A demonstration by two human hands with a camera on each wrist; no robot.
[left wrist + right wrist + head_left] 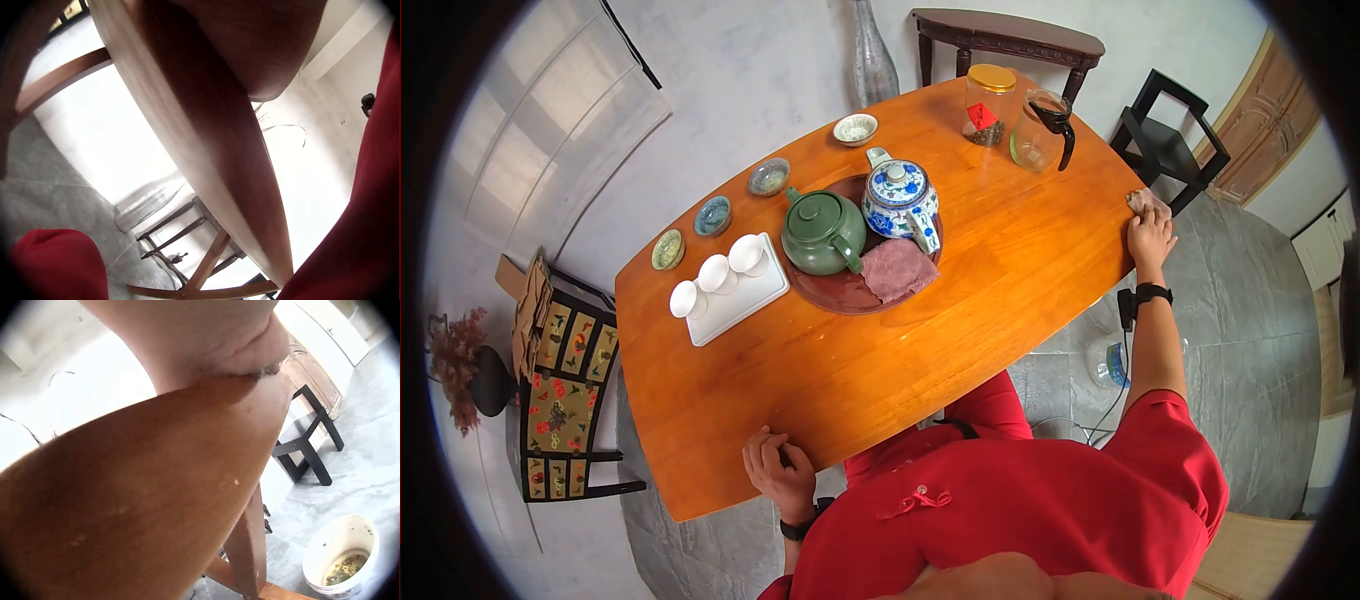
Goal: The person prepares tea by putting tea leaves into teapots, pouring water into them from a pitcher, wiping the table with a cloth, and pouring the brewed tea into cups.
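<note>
The bench is filling the middle, a black chair standing beyond its right end; a bucket is holding yellowish scraps; a round tray is carrying green and blue-and-white teapots; a jar is holding dark bits; the left hand, loosely curled, is resting at the near edge; the right hand is touching a small brownish thing on the right edge, whether clamped I cannot tell

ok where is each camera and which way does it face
Head: on the head, facing forward and down at the table; left hand, right hand and red clothes show.
Left wrist: on that wrist, facing along the table; clothes and part of the hand show.
Right wrist: on that wrist, facing across the table; hand partly shows.
Head and right wrist views share the black chair.
</note>
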